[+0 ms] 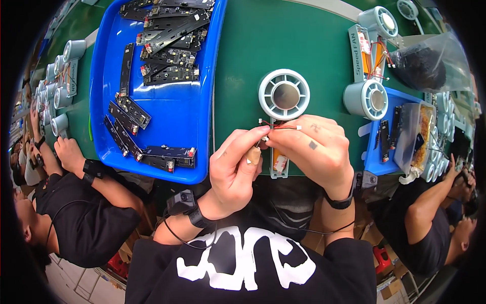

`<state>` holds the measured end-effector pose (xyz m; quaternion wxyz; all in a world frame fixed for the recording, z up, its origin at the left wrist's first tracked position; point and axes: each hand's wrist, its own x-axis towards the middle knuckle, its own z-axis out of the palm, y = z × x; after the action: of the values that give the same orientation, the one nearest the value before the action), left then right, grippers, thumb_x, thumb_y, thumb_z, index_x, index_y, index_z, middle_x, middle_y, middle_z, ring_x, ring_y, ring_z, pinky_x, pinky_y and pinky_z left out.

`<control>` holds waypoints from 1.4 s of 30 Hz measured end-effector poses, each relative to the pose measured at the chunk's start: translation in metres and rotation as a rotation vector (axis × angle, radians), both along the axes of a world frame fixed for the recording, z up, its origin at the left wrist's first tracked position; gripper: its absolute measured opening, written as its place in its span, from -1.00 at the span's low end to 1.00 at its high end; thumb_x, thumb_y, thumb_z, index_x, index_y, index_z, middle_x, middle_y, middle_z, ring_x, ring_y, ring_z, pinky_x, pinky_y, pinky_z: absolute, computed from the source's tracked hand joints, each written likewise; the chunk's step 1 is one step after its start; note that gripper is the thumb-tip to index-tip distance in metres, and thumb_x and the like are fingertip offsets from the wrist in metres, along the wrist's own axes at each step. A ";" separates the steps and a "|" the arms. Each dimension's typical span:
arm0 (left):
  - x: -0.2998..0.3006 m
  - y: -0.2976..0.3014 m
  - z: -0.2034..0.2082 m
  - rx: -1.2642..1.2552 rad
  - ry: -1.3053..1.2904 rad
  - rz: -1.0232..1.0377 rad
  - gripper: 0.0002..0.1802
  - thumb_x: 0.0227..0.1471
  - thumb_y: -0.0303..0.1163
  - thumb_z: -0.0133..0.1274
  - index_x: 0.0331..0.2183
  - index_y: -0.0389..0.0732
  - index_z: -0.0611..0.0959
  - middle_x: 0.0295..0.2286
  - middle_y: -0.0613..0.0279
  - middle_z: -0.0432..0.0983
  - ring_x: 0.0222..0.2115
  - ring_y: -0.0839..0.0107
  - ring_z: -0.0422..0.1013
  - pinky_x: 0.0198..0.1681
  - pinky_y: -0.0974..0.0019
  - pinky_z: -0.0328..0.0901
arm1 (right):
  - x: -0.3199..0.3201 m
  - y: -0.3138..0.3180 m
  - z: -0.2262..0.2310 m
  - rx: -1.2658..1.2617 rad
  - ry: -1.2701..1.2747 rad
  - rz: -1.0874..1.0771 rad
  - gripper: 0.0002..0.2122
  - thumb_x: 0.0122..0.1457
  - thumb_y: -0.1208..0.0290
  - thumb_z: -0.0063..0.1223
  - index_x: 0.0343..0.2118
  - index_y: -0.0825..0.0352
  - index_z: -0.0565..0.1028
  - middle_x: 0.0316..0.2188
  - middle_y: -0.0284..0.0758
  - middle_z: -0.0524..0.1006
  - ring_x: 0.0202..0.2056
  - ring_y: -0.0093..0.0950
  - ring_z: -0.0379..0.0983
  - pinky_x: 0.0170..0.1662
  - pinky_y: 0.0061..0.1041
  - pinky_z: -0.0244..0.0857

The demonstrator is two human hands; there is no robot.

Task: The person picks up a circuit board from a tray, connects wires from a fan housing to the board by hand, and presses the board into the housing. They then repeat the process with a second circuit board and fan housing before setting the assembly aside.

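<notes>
Directly ahead of me lies a pale blue handheld fan, its round grille (285, 95) facing up and its handle (279, 164) pointing toward me, partly hidden under my hands. Red and black wires (276, 125) with small white plugs (298, 127) come out between grille and handle. My left hand (234, 169) is closed, thumb and forefinger pinching at these wires; a beige wrap (253, 155) covers one fingertip. Pressed close against it, my right hand (319, 147) is closed too, pinching the wires from the other side. The exact pinch point is hidden by the fingers.
A blue tray (174, 109) of black circuit boards (172, 73) stands at left. To the right are more fan bodies (365, 99), a smaller blue bin (377, 152) and a clear bag (430, 63) of dark material. Co-workers sit on both sides of the green table (248, 45).
</notes>
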<state>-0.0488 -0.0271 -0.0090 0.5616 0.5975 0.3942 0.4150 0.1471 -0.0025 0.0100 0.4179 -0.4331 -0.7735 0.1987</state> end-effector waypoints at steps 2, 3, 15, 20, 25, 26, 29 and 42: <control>-0.002 0.002 -0.001 0.053 0.012 -0.017 -0.65 0.33 -0.45 -0.12 0.08 -0.34 0.51 -0.27 0.10 0.44 -0.61 0.56 0.34 -0.58 0.52 0.17 | 0.001 0.001 0.003 -0.054 -0.001 0.002 -0.79 -0.20 0.54 0.44 -0.44 0.36 0.63 -0.50 -0.29 0.63 -0.46 -0.36 0.63 -0.42 -0.51 0.47; -0.002 0.002 -0.002 0.050 0.012 -0.016 -0.65 0.33 -0.45 -0.12 0.08 -0.34 0.51 -0.27 0.10 0.44 -0.61 0.56 0.34 -0.58 0.52 0.17 | 0.001 0.001 0.003 -0.081 -0.001 0.003 -0.80 -0.19 0.53 0.45 -0.44 0.36 0.64 -0.51 -0.28 0.64 -0.45 -0.36 0.64 -0.40 -0.51 0.50; -0.004 0.002 0.002 0.082 0.025 -0.043 -0.63 0.23 -0.61 -0.04 0.06 -0.30 0.56 -0.24 0.02 0.53 -0.51 0.46 0.41 -0.47 0.44 0.34 | 0.004 0.006 -0.005 -0.093 0.114 0.048 -0.83 -0.18 0.54 0.45 -0.48 0.36 0.65 -0.56 -0.28 0.64 -0.45 -0.39 0.66 -0.43 -0.54 0.50; -0.002 -0.004 0.001 0.040 0.007 0.004 -0.63 0.23 -0.58 -0.03 0.07 -0.32 0.55 -0.27 0.08 0.49 -0.52 0.50 0.40 -0.50 0.47 0.32 | 0.001 0.000 -0.007 -0.092 0.094 0.042 -0.76 -0.20 0.55 0.47 -0.40 0.37 0.65 -0.48 -0.23 0.66 -0.51 -0.41 0.63 -0.37 -0.55 0.51; -0.004 -0.012 0.003 -0.193 -0.116 0.021 -0.58 0.30 -0.42 -0.06 0.14 -0.34 0.44 -0.22 0.09 0.44 -0.53 0.56 0.39 -0.54 0.51 0.28 | -0.013 -0.046 -0.002 -0.217 0.246 -0.261 -0.68 -0.16 0.61 0.44 -0.27 0.40 0.63 -0.41 -0.22 0.65 -0.52 -0.47 0.55 -0.33 -0.55 0.46; -0.004 -0.012 0.003 -0.286 -0.180 0.020 -0.55 0.33 -0.35 -0.07 0.16 -0.36 0.40 -0.20 0.07 0.43 -0.54 0.57 0.39 -0.55 0.53 0.27 | -0.016 -0.056 -0.003 -0.234 0.268 -0.333 -0.68 -0.14 0.63 0.43 -0.25 0.41 0.61 -0.39 -0.22 0.65 -0.51 -0.48 0.54 -0.33 -0.54 0.44; -0.003 -0.012 0.005 -0.289 -0.185 0.018 -0.53 0.33 -0.35 -0.07 0.18 -0.36 0.38 -0.20 0.07 0.42 -0.53 0.58 0.39 -0.55 0.54 0.29 | -0.023 -0.070 0.000 -0.233 0.268 -0.394 -0.68 -0.11 0.67 0.39 -0.23 0.41 0.60 -0.38 -0.22 0.63 -0.48 -0.48 0.53 -0.34 -0.53 0.42; -0.012 -0.015 0.025 0.173 0.171 0.041 -0.53 0.21 -0.31 0.12 0.08 -0.36 0.52 -0.24 0.12 0.46 -0.33 0.43 0.40 -0.25 0.30 0.35 | -0.054 -0.097 0.012 -0.334 0.271 -0.473 -0.60 -0.01 0.71 0.28 -0.05 0.41 0.51 -0.30 -0.22 0.62 -0.37 -0.41 0.56 -0.29 -0.51 0.43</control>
<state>-0.0605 -0.0424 0.0155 0.4635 0.6688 0.4155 0.4065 0.0933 -0.0991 0.0217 0.4748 -0.6333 -0.5453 0.2760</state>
